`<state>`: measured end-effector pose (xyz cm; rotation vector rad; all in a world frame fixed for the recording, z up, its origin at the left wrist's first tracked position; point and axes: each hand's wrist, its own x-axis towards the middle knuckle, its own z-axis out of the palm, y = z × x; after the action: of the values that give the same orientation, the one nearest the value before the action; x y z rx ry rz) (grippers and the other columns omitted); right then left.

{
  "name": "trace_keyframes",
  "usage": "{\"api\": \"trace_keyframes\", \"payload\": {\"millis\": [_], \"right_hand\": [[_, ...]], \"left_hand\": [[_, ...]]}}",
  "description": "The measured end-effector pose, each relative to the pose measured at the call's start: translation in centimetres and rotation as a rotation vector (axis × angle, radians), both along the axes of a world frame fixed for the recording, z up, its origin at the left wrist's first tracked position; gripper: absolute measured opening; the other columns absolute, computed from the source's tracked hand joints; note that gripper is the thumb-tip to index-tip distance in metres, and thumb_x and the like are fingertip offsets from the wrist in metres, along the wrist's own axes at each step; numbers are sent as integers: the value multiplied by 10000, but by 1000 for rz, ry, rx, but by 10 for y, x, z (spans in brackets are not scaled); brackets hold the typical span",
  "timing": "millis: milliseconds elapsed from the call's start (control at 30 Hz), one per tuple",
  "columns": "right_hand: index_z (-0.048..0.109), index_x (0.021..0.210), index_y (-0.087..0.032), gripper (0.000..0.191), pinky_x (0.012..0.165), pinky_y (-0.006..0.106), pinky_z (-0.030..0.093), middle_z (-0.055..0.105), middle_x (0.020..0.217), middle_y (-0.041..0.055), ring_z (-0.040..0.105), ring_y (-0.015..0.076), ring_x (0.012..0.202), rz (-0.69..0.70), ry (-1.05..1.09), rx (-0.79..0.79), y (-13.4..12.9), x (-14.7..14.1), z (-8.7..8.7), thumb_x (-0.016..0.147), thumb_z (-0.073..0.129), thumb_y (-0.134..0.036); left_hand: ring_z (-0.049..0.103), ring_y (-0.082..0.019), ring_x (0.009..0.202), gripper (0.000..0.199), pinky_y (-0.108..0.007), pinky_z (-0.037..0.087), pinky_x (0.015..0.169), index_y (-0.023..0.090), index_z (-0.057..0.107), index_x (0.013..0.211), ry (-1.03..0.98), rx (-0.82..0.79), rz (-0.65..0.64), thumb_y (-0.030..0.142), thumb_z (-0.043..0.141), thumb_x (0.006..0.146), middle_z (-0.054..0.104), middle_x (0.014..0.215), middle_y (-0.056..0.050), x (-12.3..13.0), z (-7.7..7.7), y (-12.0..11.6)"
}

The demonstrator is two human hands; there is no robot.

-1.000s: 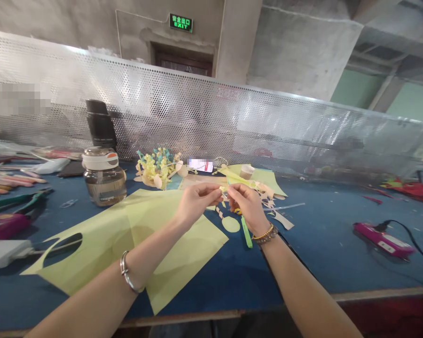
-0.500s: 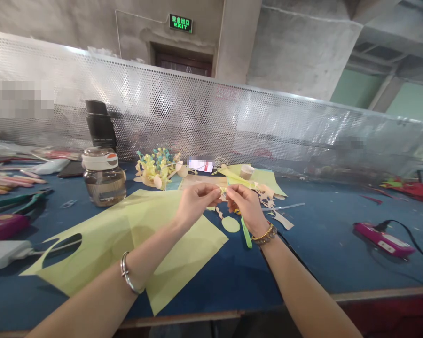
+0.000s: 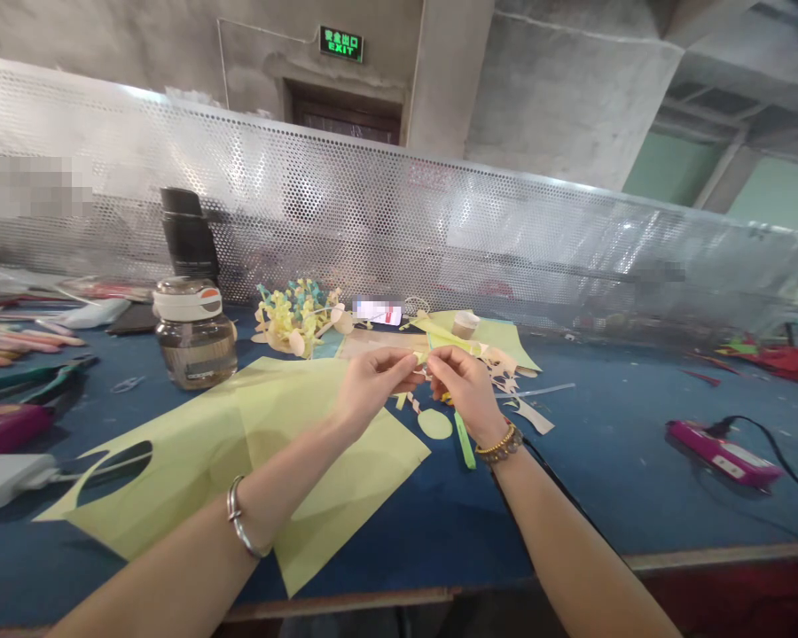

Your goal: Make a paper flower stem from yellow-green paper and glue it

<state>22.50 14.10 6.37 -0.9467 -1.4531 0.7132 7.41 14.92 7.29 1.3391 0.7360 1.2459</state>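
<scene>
My left hand and my right hand meet over the middle of the table, thumbs and forefingers pinched together. Between the fingertips shows a small pale yellow piece of paper, mostly hidden by the fingers. Just below the hands lies a pale green paper disc. A bright green cutter-like tool rests beside my right wrist. Under my left forearm spread large yellow-green paper sheets, one with an oval hole cut out. Cut paper scraps lie behind my right hand.
Yellow and teal paper flowers, a lit phone and a small cup stand at the back. A water bottle and pliers are to the left. A magenta power strip with a cord lies right.
Both hands stay almost in place, with only slight finger movement around the small paper piece. The things on the table look the same.
</scene>
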Motion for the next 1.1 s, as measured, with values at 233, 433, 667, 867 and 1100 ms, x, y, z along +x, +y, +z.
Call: {"api": "trace_keyframes", "payload": {"millis": [233, 433, 667, 867, 1100], "right_hand": [[607, 779, -174, 200, 464, 227, 437, 554, 568, -29, 508, 94, 462, -25, -68, 8, -1, 1, 0, 804, 600, -372], [601, 767, -171, 196, 456, 218, 427, 551, 563, -30, 507, 92, 462, 4, -49, 18, 0, 0, 1, 806, 603, -363], [603, 779, -183, 197, 463, 224, 433, 552, 579, -29, 510, 98, 476, 16, -43, 35, -1, 1, -1, 814, 599, -377], [601, 776, -181, 203, 476, 238, 441, 558, 583, -22, 516, 108, 483, -20, -83, 59, -2, 0, 1, 809, 596, -382], [597, 776, -176, 191, 477, 234, 440, 562, 593, -15, 517, 107, 490, -68, -121, 88, -4, 1, 3, 812, 586, -363]], "left_hand": [[672, -122, 715, 184, -244, 541, 743, 145, 680, 808, -3, 38, 15, 312, 698, 732, 702, 737, -14, 1, -2, 1], [675, -138, 693, 203, -259, 552, 711, 155, 679, 820, 77, 103, 71, 344, 679, 744, 701, 716, -16, 0, -1, 1], [685, -153, 717, 206, -262, 557, 705, 162, 695, 835, 99, 103, 44, 348, 672, 748, 717, 767, -36, 0, -1, 0], [692, -172, 762, 246, -285, 555, 737, 143, 664, 800, 34, 50, -10, 387, 657, 765, 704, 748, -42, 0, -3, 1], [687, -170, 760, 230, -274, 555, 723, 153, 669, 794, 94, 114, 11, 381, 640, 776, 703, 757, -31, 0, -2, 2]]}}
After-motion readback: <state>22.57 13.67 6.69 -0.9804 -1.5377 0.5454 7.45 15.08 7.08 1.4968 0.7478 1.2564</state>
